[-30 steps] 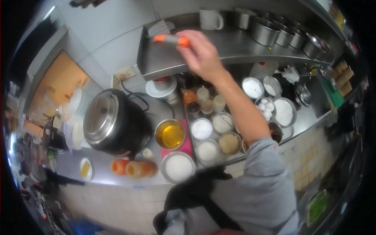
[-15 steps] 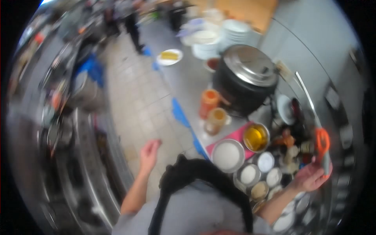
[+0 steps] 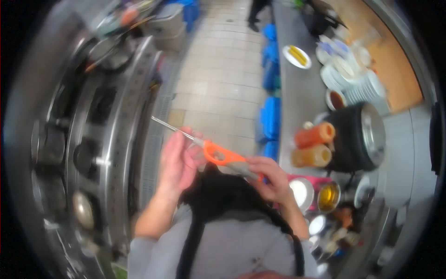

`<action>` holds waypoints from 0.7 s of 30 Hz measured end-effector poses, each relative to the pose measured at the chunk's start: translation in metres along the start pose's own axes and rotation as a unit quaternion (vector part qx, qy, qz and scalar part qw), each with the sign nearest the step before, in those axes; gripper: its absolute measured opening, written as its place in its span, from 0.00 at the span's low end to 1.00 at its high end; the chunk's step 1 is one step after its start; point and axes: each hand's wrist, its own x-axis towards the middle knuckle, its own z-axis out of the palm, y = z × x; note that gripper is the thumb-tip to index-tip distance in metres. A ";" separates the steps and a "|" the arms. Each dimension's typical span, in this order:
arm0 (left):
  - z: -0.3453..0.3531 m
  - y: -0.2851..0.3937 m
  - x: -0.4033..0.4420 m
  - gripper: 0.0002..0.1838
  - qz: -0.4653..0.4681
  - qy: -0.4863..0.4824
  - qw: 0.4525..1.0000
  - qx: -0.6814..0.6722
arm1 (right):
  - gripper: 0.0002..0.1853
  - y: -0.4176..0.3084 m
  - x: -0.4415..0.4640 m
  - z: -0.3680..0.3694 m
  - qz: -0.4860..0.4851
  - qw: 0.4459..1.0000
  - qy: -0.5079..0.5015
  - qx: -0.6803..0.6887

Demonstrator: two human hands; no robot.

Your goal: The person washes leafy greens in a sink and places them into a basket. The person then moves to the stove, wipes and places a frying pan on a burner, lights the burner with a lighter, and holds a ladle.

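A long-necked gas lighter (image 3: 225,158) with an orange and grey body lies across in front of my chest. My right hand (image 3: 272,179) is closed around the rear of its grey handle. The thin metal neck points up and to the left, over my left hand (image 3: 179,160). That hand is turned palm inward, its fingers loosely curled and apart at the neck; whether they touch it is hard to make out. Below both hands is my black apron (image 3: 218,188) over a grey shirt.
To the left runs a steel stove (image 3: 116,153) with burners and a wok (image 3: 111,53). On the right counter (image 3: 295,100) stand two sauce bottles (image 3: 313,144), a black soup kettle (image 3: 355,137), stacked plates (image 3: 367,88) and seasoning bowls. A person's legs (image 3: 255,14) show far down the aisle.
My right hand has brought the lighter from the far right to in front of my body. My left hand has come up beside its neck. The view has turned left toward the stove.
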 end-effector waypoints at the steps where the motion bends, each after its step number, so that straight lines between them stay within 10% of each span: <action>1: -0.015 0.017 -0.005 0.13 0.036 0.054 0.998 0.011 | 0.23 0.001 0.012 0.017 -0.007 1.000 -0.003 -0.017; 3: -0.054 0.040 -0.004 0.10 0.062 0.052 0.996 0.047 | 0.25 0.018 0.028 0.057 -0.046 0.998 -0.032 -0.031; 8: -0.146 0.117 -0.013 0.09 0.109 0.021 0.993 0.028 | 0.34 0.038 0.093 0.159 0.256 0.873 -0.167 0.381; 16: -0.278 0.190 -0.005 0.14 0.175 -0.039 0.984 -0.023 | 0.31 0.037 0.227 0.331 0.311 0.752 -0.452 0.364; 21: -0.380 0.168 -0.063 0.25 0.084 0.258 0.909 0.317 | 0.29 0.080 0.253 0.374 0.341 0.734 -0.418 0.412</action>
